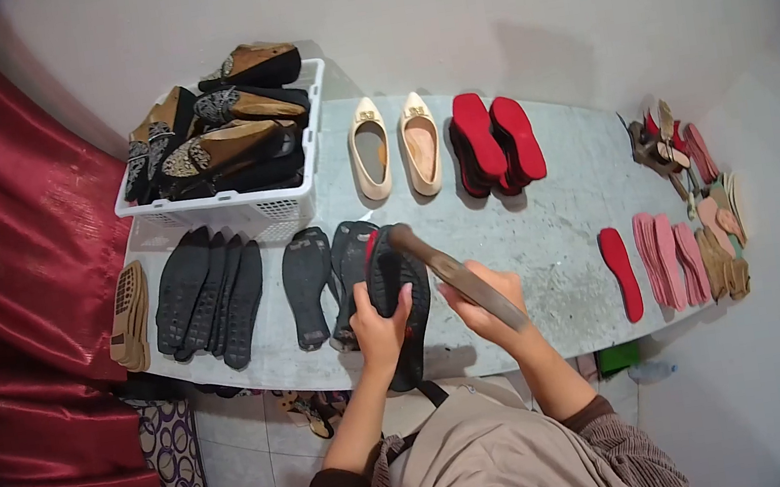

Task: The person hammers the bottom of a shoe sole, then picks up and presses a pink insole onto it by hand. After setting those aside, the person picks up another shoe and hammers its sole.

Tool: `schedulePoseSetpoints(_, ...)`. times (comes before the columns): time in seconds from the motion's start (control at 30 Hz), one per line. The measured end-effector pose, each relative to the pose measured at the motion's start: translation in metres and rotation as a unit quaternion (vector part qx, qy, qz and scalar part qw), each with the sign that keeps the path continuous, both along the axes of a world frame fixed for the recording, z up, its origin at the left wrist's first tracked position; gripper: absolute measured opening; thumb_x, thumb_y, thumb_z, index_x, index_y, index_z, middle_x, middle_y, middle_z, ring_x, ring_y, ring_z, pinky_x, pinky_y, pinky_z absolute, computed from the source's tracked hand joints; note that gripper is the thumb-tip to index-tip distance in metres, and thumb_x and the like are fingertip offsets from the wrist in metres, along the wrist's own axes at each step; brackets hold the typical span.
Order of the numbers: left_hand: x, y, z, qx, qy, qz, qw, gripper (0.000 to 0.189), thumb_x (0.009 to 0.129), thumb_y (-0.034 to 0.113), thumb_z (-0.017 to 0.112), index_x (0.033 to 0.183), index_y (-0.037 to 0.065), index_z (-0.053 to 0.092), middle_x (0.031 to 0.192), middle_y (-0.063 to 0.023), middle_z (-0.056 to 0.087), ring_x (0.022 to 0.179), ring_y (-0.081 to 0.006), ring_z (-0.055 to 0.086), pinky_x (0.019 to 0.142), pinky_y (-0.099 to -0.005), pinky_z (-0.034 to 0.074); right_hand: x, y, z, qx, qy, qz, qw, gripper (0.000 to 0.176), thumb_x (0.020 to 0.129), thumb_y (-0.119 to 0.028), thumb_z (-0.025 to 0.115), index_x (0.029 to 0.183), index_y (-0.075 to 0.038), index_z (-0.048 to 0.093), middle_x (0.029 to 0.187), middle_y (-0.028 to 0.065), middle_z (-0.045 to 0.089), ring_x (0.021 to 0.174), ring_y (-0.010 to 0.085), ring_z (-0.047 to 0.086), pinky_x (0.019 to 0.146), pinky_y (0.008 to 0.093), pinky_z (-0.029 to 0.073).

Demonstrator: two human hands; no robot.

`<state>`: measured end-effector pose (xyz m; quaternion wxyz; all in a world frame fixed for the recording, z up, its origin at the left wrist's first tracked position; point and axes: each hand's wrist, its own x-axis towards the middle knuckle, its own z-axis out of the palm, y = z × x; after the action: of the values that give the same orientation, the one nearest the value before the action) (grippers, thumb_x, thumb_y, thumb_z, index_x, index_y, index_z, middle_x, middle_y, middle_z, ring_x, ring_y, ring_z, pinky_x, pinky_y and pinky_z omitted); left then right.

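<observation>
My left hand (382, 326) grips a dark shoe (384, 269) with some red showing at its edge, near the table's front edge. Wrapped round the handle of a hammer (465, 281) is my right hand (490, 304). The hammer's head lies over the top end of the shoe. Below and beside the held shoe a black sole (414, 350) is visible, partly covered. More black soles (310, 290) lie just left of my left hand.
A white basket (225, 203) of dark embellished shoes stands back left. Cream shoes (369, 152) and stacked red soles (477, 137) are at the back. Black soles (208, 299) and tan soles (129, 320) lie left; a red insole (622, 276) and pink insoles (659, 260) lie right.
</observation>
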<state>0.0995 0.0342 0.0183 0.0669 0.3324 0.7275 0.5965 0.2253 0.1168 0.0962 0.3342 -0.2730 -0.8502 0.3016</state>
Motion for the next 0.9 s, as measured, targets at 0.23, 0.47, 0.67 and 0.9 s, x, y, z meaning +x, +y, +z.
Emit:
schedulePoseSetpoints(0.23,-0.002,0.000,0.008,0.002,-0.033,0.020,0.999,0.039,0.074,0.022,0.075,0.093,0.000,0.049,0.075,-0.0180,0.064,0.067,-0.0295,0.066,0.057,-0.0336,0.050,-0.016,-0.006,-0.004,-0.043,0.026,0.007,0.999,0.015,0.071,-0.007,0.068,0.080,-0.005,0.056,0.057,0.0122,0.054,0.050,0.0272,0.058,0.047,0.0312,0.043)
schedulePoseSetpoints(0.47,0.001,0.000,0.009,0.009,-0.068,-0.022,0.997,0.037,0.075,0.021,0.075,0.092,-0.001,0.049,0.075,-0.0175,0.065,0.070,-0.0261,0.067,0.058,-0.0320,0.050,-0.010,-0.015,-0.015,-0.005,0.070,-0.057,0.996,0.011,0.075,-0.008,0.066,0.081,-0.004,0.057,0.057,0.0133,0.054,0.050,0.0296,0.058,0.046,0.0303,0.043)
schedulePoseSetpoints(0.67,-0.002,0.001,0.000,0.026,-0.031,-0.018,0.999,0.038,0.074,0.021,0.076,0.089,-0.002,0.049,0.072,-0.0168,0.064,0.065,-0.0247,0.067,0.054,-0.0308,0.049,-0.002,-0.013,-0.002,-0.034,0.039,-0.072,0.996,0.010,0.074,-0.006,0.064,0.075,-0.003,0.055,0.056,0.0121,0.053,0.048,0.0259,0.057,0.048,0.0296,0.043)
schedulePoseSetpoints(0.9,-0.004,0.004,-0.008,0.019,-0.016,-0.003,1.000,0.039,0.074,0.021,0.076,0.090,-0.001,0.048,0.072,-0.0169,0.064,0.063,-0.0255,0.066,0.052,-0.0310,0.049,-0.005,-0.013,-0.010,-0.069,0.025,-0.031,0.997,0.009,0.073,-0.006,0.063,0.076,-0.004,0.055,0.056,0.0140,0.051,0.047,0.0295,0.054,0.048,0.0298,0.043)
